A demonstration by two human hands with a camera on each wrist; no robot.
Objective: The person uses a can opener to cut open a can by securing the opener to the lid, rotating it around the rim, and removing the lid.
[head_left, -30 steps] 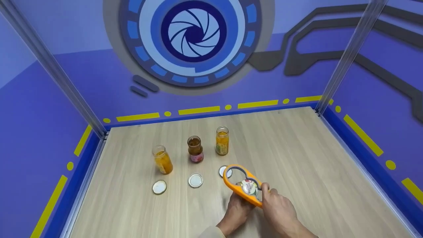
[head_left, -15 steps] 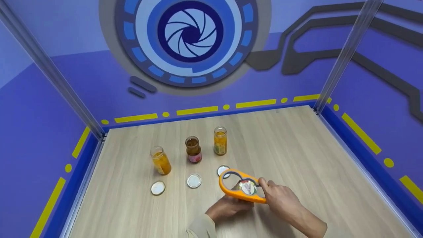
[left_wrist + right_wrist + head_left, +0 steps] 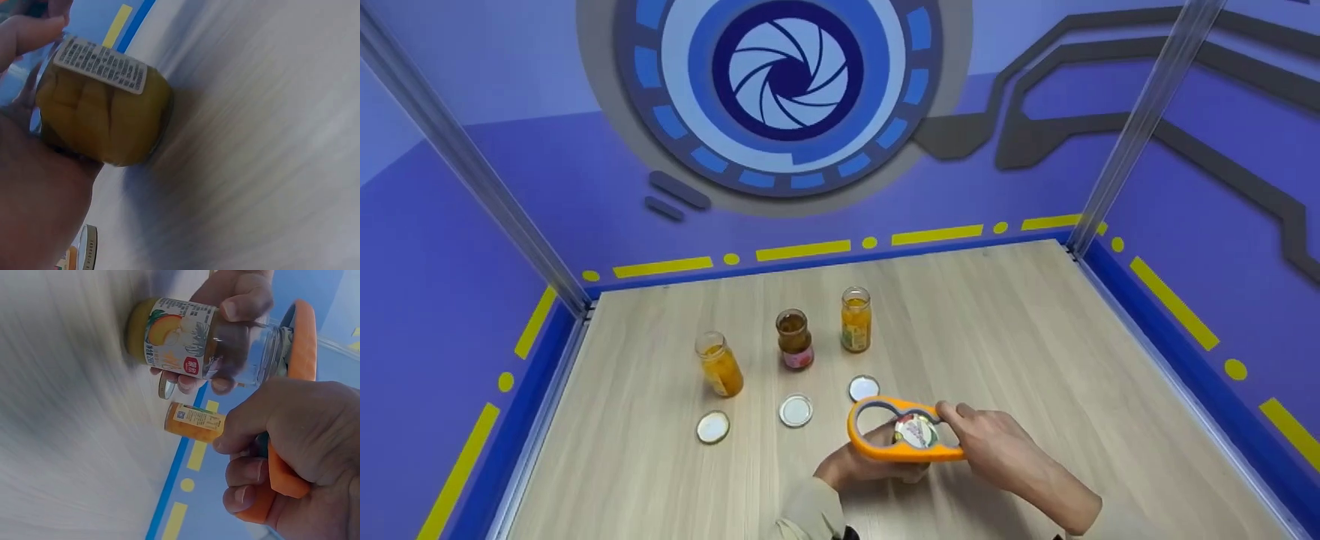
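My left hand (image 3: 870,459) wraps its fingers round a glass jar of yellow fruit (image 3: 177,340) with a peach on its label; the left wrist view shows the base of this jar (image 3: 107,109). Over the jar's printed lid (image 3: 916,431) lies an orange jar opener (image 3: 885,452) with grey-lined holes, the lid inside one of them. My right hand (image 3: 997,450) grips the opener's right end, and in the right wrist view its fingers curl round the orange frame (image 3: 304,343).
Three lidless jars stand farther back: a left orange one (image 3: 723,371), a brown one (image 3: 796,345) and a right orange one (image 3: 856,326). Before them lie a left lid (image 3: 713,427), a middle lid (image 3: 796,411) and a right lid (image 3: 864,388). Walls bound the wooden table (image 3: 997,315).
The opener has turned on the jar, its right end swinging up relative to its left. My left forearm has shifted left. The standing jars and loose lids keep their places.
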